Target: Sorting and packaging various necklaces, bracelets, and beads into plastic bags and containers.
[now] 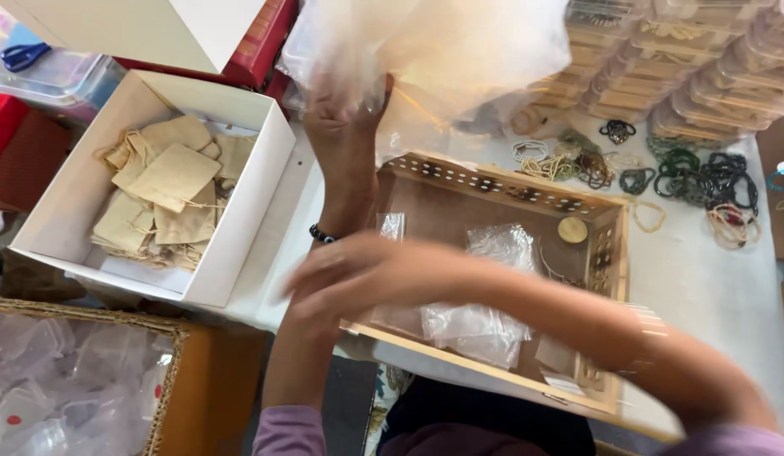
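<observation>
My left hand (346,118) is raised above the table and grips the bottom of a large crumpled clear plastic bag (434,51) that fills the top middle of the head view. My right hand (358,274) reaches leftward across the near side of a wooden tray (616,253), blurred by motion, fingers spread, holding nothing I can make out. Inside the tray lie small clear plastic pouches (476,325) and a round gold disc (572,230). A dark bead bracelet (322,234) sits on my left wrist.
A white box (265,194) with beige cloth pouches (173,194) stands at left. A wicker-edged bin of clear plastic cases (63,380) sits at lower left. Bead bracelets (704,181) are spread over the white table (713,287); stacked clear boxes (687,67) stand at the back right.
</observation>
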